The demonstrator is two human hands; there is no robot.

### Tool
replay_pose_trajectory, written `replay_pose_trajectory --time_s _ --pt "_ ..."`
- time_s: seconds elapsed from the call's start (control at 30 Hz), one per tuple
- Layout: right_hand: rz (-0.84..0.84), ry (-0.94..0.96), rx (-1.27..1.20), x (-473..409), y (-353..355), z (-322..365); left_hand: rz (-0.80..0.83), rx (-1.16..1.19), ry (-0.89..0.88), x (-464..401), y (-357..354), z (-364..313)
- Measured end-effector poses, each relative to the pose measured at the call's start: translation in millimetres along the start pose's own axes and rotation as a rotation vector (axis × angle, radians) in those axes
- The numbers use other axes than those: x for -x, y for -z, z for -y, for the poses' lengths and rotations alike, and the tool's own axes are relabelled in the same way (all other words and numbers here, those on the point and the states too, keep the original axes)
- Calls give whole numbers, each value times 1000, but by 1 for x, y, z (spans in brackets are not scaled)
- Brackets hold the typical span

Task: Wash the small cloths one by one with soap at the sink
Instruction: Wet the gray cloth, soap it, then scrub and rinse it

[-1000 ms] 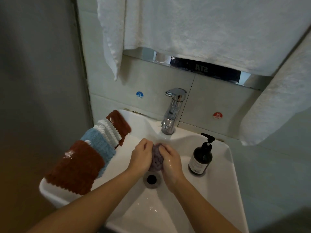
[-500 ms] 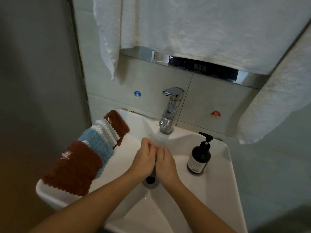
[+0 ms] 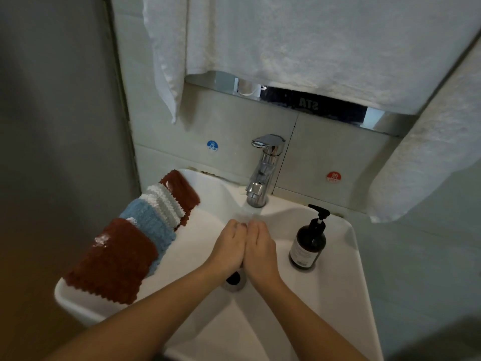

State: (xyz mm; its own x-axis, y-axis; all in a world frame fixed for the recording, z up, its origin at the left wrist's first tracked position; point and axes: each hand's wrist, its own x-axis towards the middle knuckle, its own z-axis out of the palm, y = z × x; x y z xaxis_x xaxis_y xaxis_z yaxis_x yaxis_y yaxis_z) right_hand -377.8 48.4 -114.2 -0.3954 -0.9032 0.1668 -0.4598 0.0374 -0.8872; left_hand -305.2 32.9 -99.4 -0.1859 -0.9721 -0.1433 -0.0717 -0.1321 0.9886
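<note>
Pressing your palms together over the drain (image 3: pixel 233 278), you have your left hand (image 3: pixel 229 247) and right hand (image 3: pixel 260 247) closed against each other with the fingers pointing up under the tap (image 3: pixel 263 173); whether a cloth is squeezed between them you cannot tell from here, since nothing of one shows past your fingers; water seems to be running from the spout onto your fingertips, so this reads as a rinse or a rub mid-wash; beside your right hand the soap bottle (image 3: pixel 308 243) stands upright on the sink (image 3: pixel 346 282) ledge, within easy reach; on the left rim lie four cloths in an overlapping row, a brown one (image 3: pixel 112 261) nearest, then a blue one (image 3: pixel 149 225), a white one (image 3: pixel 164 201) and a second brown one (image 3: pixel 182 188) farthest back; flecks of what may be suds sit on the nearest; whether that row is washed or waiting cannot be read here, so judge the job as part done at most
</note>
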Motion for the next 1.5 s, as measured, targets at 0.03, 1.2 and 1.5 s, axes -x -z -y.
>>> replay_pose_trajectory --time_s 0.03,1.2,1.5 --pt "1 -24 0 1 0 0 7 -22 -19 -1 1 2" --pt "113 -124 165 -5 0 7 -25 -174 -159 -9 7 3" --pt "23 24 85 4 8 14 -35 -207 -153 -9 6 4"
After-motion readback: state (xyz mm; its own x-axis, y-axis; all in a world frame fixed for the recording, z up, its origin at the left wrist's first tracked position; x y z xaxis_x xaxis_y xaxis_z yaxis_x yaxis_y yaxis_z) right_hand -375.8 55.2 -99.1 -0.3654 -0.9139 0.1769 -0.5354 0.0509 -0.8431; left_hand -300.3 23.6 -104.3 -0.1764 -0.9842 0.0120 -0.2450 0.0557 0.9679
